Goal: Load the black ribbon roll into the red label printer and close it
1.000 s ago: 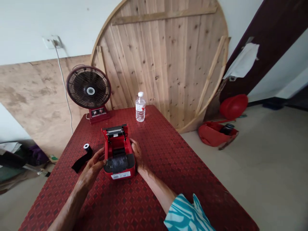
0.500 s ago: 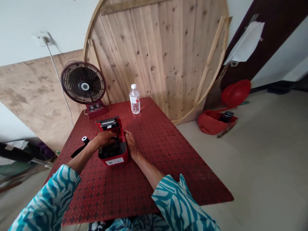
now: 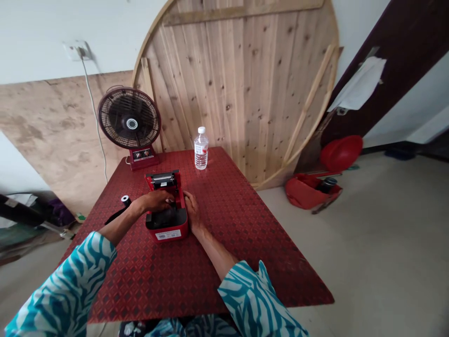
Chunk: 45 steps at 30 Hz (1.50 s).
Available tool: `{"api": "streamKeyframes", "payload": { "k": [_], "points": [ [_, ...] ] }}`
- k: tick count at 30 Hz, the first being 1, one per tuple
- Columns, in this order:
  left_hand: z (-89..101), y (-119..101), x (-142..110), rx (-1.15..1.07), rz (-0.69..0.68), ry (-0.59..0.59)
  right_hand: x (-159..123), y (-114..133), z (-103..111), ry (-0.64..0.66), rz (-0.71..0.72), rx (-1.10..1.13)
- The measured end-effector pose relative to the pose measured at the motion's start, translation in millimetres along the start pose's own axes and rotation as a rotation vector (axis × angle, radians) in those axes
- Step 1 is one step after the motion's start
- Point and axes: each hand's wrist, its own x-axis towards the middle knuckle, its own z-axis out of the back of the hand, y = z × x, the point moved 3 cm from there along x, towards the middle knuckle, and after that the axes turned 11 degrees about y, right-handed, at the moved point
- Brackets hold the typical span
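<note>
A red thermal printer [image 3: 166, 229] sits near the middle of the red table, its top open and a black roller part showing inside. My left hand [image 3: 154, 201] reaches over from the left, fingers curled into the open compartment. What those fingers touch is hidden. My right hand [image 3: 192, 211] presses against the printer's right wall. To the left of the printer, a small black roll with a white core [image 3: 125, 200] lies apart from my left wrist, a thin black strip [image 3: 115, 216] trailing from it.
The diamond-patterned red table [image 3: 224, 262] holds a dark red desk fan [image 3: 129, 119] and a water bottle [image 3: 201, 150] at its far end. A round wooden board [image 3: 242, 84] leans behind. A red helmet [image 3: 341, 153] and red bag [image 3: 308, 192] lie on the floor.
My left hand has moved from the printer's left side to over its open compartment. The view has tilted, now showing both sleeves and the table's near edge.
</note>
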Motion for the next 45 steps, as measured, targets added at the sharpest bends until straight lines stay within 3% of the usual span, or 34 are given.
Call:
{"api": "streamKeyframes", "payload": {
  "k": [4,7,10,14,19,25,29,33,36,39,45],
  "points": [
    [6.1,-11,-39,-0.102,-0.053,-0.18,-1,1,1,0.031,-0.003,0.008],
    [27.6,-5,-78,-0.262,-0.025,-0.363,-1,-1,3,0.019,-0.001,0.024],
    [56.8,19,-102,-0.306,0.021,-0.552,0,-3,3,0.013,-0.01,0.033],
    [77.1,68,-92,-0.239,0.126,-0.728,-1,-5,4,0.009,-0.03,0.028],
    [61.0,114,-51,-0.141,0.315,-0.682,-1,-7,4,0.008,-0.049,0.031],
    [44.1,129,-33,-0.142,0.35,-0.613,-2,-7,4,0.027,-0.056,0.024],
    [51.8,137,-46,-0.221,0.283,-0.574,-2,-6,5,0.02,-0.059,0.015],
    [57.5,150,-84,-0.327,0.253,-0.585,-2,-4,3,0.015,-0.046,0.027],
    [48.2,157,-106,-0.392,0.243,-0.54,-2,-2,3,0.011,-0.037,0.024],
    [31.8,158,-111,-0.428,0.23,-0.498,-2,-2,2,0.009,-0.034,0.013],
    [17.8,147,-113,-0.434,0.223,-0.562,-1,-3,2,-0.003,-0.029,0.006]
  ]
}}
